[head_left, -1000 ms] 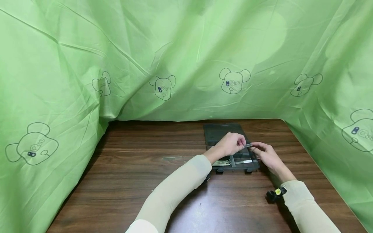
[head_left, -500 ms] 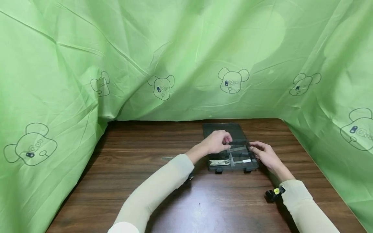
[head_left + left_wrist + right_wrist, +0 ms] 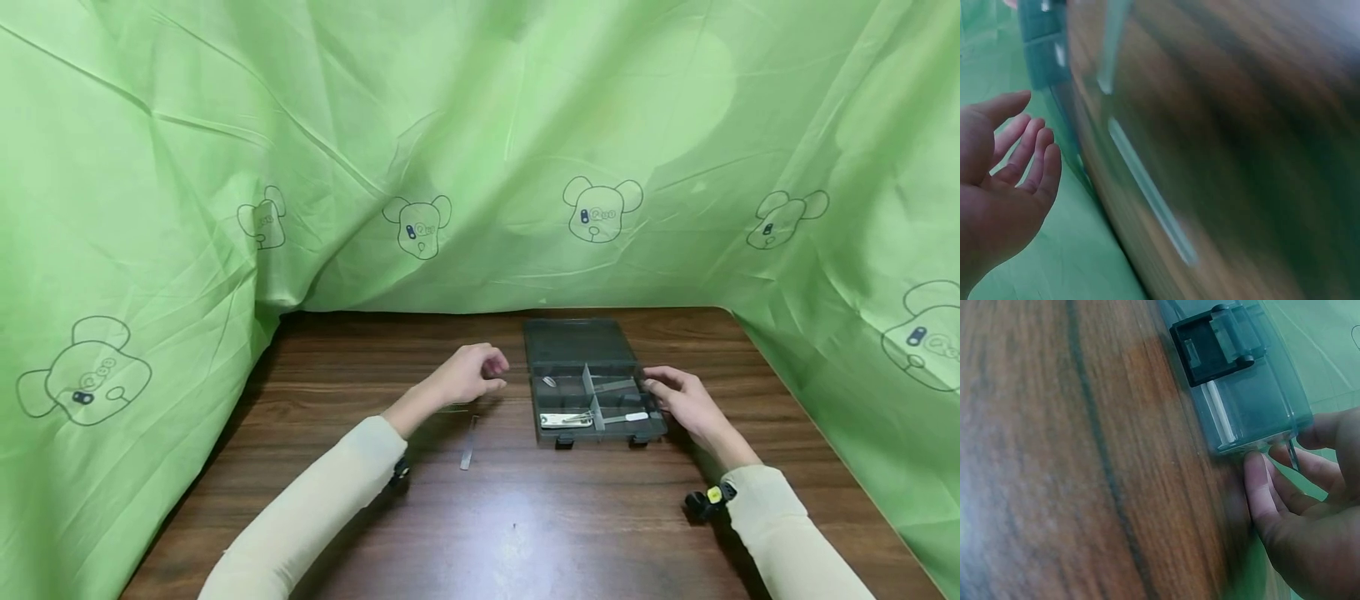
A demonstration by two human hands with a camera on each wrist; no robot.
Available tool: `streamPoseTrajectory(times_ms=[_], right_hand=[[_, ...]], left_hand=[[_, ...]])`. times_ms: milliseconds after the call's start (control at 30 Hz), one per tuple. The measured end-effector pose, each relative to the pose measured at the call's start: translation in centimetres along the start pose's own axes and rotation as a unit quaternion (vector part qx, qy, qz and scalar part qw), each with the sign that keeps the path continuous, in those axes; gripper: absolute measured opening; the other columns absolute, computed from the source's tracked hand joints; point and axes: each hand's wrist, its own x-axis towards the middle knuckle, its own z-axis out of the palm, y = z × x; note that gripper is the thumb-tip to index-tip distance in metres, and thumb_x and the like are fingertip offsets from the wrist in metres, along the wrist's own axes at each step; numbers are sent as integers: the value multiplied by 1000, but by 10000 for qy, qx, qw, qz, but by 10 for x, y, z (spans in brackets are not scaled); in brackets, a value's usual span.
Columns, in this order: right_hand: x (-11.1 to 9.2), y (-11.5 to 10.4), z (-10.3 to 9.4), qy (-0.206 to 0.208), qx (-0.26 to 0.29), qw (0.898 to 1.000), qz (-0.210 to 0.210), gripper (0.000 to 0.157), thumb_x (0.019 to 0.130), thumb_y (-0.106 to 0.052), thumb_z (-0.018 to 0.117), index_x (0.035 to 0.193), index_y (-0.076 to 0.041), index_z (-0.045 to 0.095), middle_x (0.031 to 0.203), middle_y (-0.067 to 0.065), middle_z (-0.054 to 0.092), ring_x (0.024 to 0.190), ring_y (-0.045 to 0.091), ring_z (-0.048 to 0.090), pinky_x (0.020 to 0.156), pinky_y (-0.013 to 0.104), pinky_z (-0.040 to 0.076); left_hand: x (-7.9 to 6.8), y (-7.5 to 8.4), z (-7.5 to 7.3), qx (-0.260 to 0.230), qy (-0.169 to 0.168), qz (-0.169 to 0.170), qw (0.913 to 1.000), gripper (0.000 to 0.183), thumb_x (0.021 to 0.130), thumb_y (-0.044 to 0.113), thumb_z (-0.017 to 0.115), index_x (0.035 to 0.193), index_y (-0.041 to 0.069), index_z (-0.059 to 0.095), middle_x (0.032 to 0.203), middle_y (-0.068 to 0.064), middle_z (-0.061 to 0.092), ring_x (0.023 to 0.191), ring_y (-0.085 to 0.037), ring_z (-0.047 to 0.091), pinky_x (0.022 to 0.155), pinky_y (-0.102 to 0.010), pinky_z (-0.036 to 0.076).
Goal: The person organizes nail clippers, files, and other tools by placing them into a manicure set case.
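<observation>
My left hand [image 3: 471,372], fingers loosely curled around nothing, hovers over the table left of the case. In the left wrist view two thin strips, a near strip [image 3: 1150,187] and a far strip [image 3: 1113,50], lie beside the hand [image 3: 1013,156]. My right hand [image 3: 678,396] grips the right end of a dark translucent compartment case [image 3: 540,400], its thumb and fingers at the end wall [image 3: 1254,447]. Inside the open case are a nail clipper [image 3: 566,420], a slim white-handled tool [image 3: 636,416], a flat grey strip [image 3: 615,386] and a small pale oval item [image 3: 550,382].
The case's lid [image 3: 577,340] lies back flat behind it, and black latches [image 3: 564,443] face the near side. A green cloth [image 3: 495,250] surrounds the back and sides of the brown wooden table [image 3: 360,358].
The left hand laid the grey strip in the case's back right compartment, let go, and moved left to over the loose strips. The right hand has stayed at the case's end.
</observation>
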Motion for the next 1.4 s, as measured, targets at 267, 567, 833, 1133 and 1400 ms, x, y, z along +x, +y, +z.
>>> streamPoseTrajectory(times_ms=[267, 567, 833, 1133, 1400], right_hand=[[3, 4, 0, -11, 24, 10000, 47, 47, 113, -17, 51, 152, 9, 46, 144, 34, 55, 110, 9, 62, 84, 23, 56], [2, 4, 0, 12, 45, 10000, 59, 47, 113, -16, 51, 152, 9, 46, 144, 35, 55, 109, 9, 63, 84, 22, 56], [3, 6, 0, 0, -22, 10000, 69, 48, 113, -17, 50, 152, 10, 45, 146, 35, 53, 112, 10, 63, 85, 22, 56], [1, 7, 0, -9, -55, 10000, 47, 48, 113, -19, 50, 153, 8, 45, 147, 34, 53, 120, 17, 61, 88, 24, 56], [1, 5, 1, -12, -13, 10000, 44, 48, 113, -20, 51, 152, 8, 46, 145, 34, 55, 115, 14, 62, 86, 24, 56]], left_hand=[[-38, -25, -19, 32, -294, -438, 9986, 26, 91, 12, 84, 113, 4, 72, 104, -6, 71, 97, -21, 68, 89, -33, 57], [-65, -38, -27, 44, -593, -568, 9966, 21, 90, 9, 84, 107, 5, 72, 101, -7, 70, 95, -23, 68, 87, -35, 57], [-71, -33, -26, 537, -889, -676, 9923, 12, 91, 5, 80, 95, 10, 70, 98, -5, 63, 93, -23, 65, 82, -32, 55], [-70, -31, -25, 497, -932, -700, 9919, 13, 90, 3, 77, 96, 11, 68, 91, 1, 65, 86, -16, 63, 77, -30, 53], [-71, -36, -27, 543, -1079, -517, 9913, 9, 94, 6, 77, 97, 11, 71, 84, 7, 65, 81, -12, 62, 74, -29, 52]])
